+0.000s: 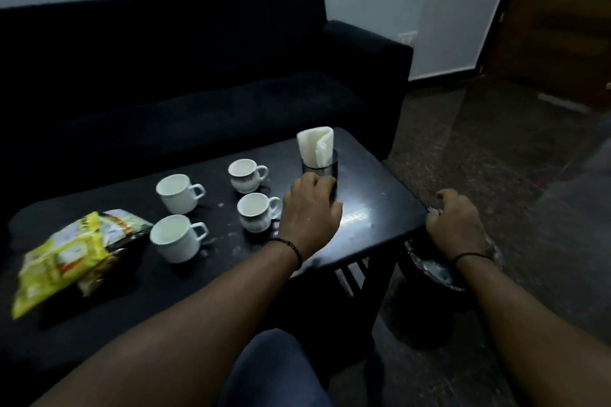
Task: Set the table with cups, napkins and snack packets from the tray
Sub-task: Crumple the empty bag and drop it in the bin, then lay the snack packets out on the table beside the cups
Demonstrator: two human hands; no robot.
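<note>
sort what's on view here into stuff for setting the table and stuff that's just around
For the job:
four cups
napkins in a holder
snack packets
table

Just around:
sofa
bin beside the table
door

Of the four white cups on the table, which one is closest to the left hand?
The small patterned cup just beside the left hand, its handle toward the hand. The other small cup is farther back; both plain cups are further left.
</note>
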